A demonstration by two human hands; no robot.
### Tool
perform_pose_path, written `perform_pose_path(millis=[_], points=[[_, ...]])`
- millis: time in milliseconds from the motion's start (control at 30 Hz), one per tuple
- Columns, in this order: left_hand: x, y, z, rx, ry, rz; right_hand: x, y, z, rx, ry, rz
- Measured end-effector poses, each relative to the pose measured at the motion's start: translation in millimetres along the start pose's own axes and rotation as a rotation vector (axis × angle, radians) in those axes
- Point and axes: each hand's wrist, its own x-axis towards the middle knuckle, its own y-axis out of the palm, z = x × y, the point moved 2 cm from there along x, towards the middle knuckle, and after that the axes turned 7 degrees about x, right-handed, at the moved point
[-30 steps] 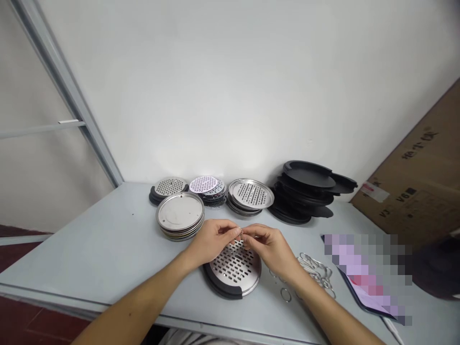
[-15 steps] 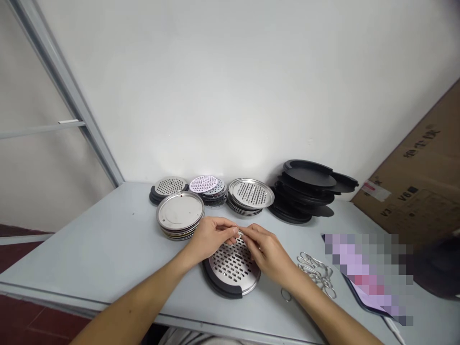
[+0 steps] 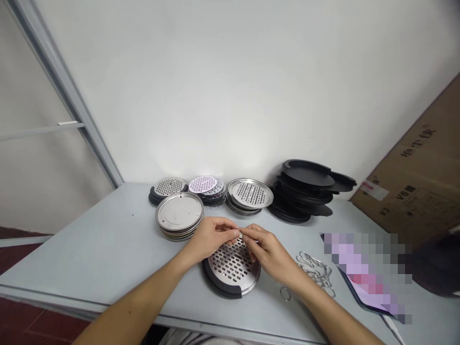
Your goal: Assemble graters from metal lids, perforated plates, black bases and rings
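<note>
Beneath the curled left fingers [image 3: 230, 235] and right fingers [image 3: 253, 233], the slotted metal disc [image 3: 233, 266], any grasp indiscernible.

Wore a pale garment [image 3: 196, 338] with dark stripes, mostly cut off at the lower edge. Had a bare left hand [image 3: 212, 237] and right hand [image 3: 270, 249], a bare left forearm [image 3: 147, 297] marked with one small round spot [image 3: 130, 312], and a bare right forearm [image 3: 327, 304].

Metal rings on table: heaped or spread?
Mostly heaped: the rings overlap beside the right forearm; at least one ring lies apart.
</note>
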Motion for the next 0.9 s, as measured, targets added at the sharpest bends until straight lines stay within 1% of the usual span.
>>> perform_pose_path(millis=[67,200,300,400,533,600,700,767,833,900], points=[[-0.6,0.0,0.4,0.040,0.016,-0.008,0.6,0.8,-3.8,0.110,0.076,0.014],[-2.4,0.2,0.5,0.120,0.032,-0.015,1.9,2.2,-10.2,0.373,0.271,0.076],[-3.3,-0.2,-0.8,0.130,0.040,-0.024,2.2,1.6,-10.5,0.438,0.320,0.074],[-3.3,-0.8,-2.1,0.126,0.047,-0.047,1.3,1.8,-7.8,0.338,0.266,0.064],[-2.3,-0.8,-2.6,0.116,0.042,-0.054,0.0,2.9,-1.7,0.019,0.039,0.015],[-2.2,-0.8,-3.6,0.104,0.039,-0.050,0.0,3.0,-0.6,-0.090,-0.042,-0.002],[-2.8,-1.8,-6.5,0.126,0.044,-0.047,0.9,1.0,-3.2,-0.177,-0.071,-0.017],[-3.2,-3.2,-7.3,0.176,0.046,-0.050,1.3,-2.0,-6.2,-0.241,-0.079,-0.061],[-2.9,-4.5,-5.3,0.219,0.033,-0.040,1.4,-4.7,-9.2,-0.286,-0.090,-0.107],[-2.1,-5.1,-1.4,0.258,0.019,-0.022,1.1,-5.6,-11.7,-0.304,-0.098,-0.121]])
